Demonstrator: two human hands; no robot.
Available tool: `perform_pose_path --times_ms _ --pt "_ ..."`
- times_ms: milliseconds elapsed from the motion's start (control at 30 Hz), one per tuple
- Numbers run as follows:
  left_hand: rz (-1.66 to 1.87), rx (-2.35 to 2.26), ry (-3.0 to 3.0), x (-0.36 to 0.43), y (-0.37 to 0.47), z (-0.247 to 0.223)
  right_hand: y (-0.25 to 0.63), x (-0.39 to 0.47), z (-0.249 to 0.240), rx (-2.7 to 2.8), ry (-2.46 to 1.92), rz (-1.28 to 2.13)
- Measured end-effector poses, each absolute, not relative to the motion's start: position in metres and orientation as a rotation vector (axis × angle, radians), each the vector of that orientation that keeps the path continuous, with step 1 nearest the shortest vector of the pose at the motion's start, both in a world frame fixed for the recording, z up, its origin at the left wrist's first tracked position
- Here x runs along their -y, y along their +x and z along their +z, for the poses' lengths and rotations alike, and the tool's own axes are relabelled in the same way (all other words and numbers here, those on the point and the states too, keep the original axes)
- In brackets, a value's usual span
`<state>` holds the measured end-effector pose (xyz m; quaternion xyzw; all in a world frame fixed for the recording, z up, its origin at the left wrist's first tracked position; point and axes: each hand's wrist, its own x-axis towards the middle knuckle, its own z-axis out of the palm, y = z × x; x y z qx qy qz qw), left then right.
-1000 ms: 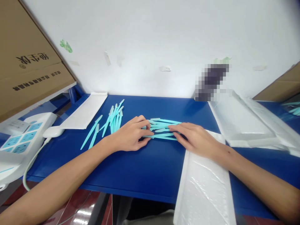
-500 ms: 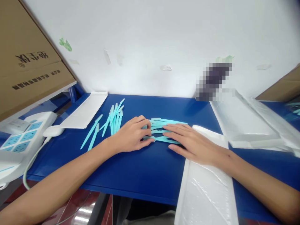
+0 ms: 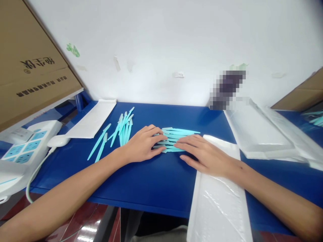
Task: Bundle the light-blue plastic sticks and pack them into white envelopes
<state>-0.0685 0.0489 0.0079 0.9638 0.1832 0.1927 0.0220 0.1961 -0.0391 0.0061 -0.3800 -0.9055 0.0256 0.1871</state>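
Several turquoise eyebrow razors (image 3: 180,130) lie side by side on the blue table, their pale blade ends to the left. Over those ends my left hand (image 3: 145,144) is curled, with thumb and fingers around the near part of the row. My right hand (image 3: 205,153) rests its outstretched fingers on the handle ends, thumb apart from them; the tips there are partly hidden. Beneath my right wrist is a white padded mailer (image 3: 222,201). To the left of my left hand lies a loose heap of more eyebrow razors (image 3: 123,126), and two single razors (image 3: 101,144) lie beside it.
At the far left stand a white power strip (image 3: 27,148) with a plugged-in cable and a large cardboard box (image 3: 37,67). A flat white mailer (image 3: 92,119) lies at the back left; plastic-covered white packages (image 3: 262,134) lie at the right. A white wall (image 3: 156,50) borders the table.
The razors between my hands have gone from fanned out to nearly parallel and closer together. My right hand has shifted slightly left; the left stays almost in place.
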Motion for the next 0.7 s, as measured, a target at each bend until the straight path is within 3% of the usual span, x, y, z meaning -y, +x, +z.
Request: perform_pose_path --times_ms 700 --pt "0.409 -0.487 2.952 -0.047 -0.072 0.019 0.199 0.037 0.002 2.537 -1.231 0.095"
